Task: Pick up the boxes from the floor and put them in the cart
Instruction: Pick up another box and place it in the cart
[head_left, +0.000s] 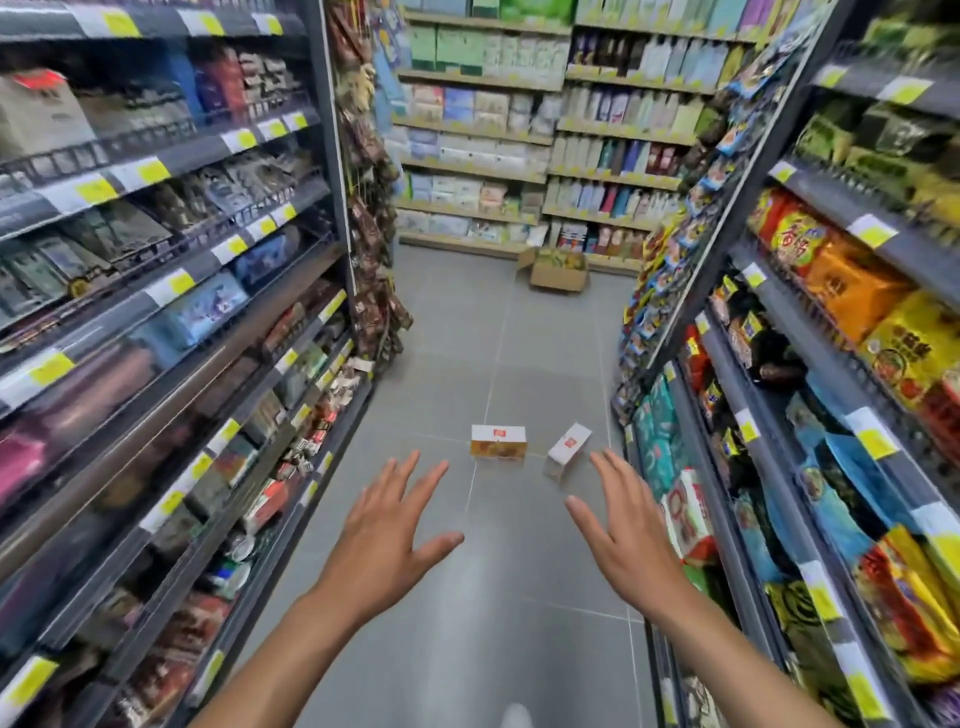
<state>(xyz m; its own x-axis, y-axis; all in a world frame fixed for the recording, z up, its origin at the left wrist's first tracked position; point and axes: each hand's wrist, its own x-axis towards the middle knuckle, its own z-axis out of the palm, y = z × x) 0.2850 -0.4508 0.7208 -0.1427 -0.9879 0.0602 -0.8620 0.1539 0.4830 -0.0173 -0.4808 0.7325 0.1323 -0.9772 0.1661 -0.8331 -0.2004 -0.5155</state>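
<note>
The left hand (384, 540) reaches forward with fingers spread wide and palm down, holding nothing and touching nothing. The right hand (628, 535) is stretched out the same way, fingers fanned apart and empty. Both hang above the grey tiled floor (519, 338), well short of the two boxes. The left box (497, 441) lies on the floor ahead of the hands, white on top with an orange printed side facing the camera. The right box (568, 449) sits just beside it, apart from it and turned at an angle. Stocked shelves (171, 291) with yellow price tags line both sides of the narrow aisle. At the far end an open carton (558, 270) stands on the floor before more shelves.
</note>
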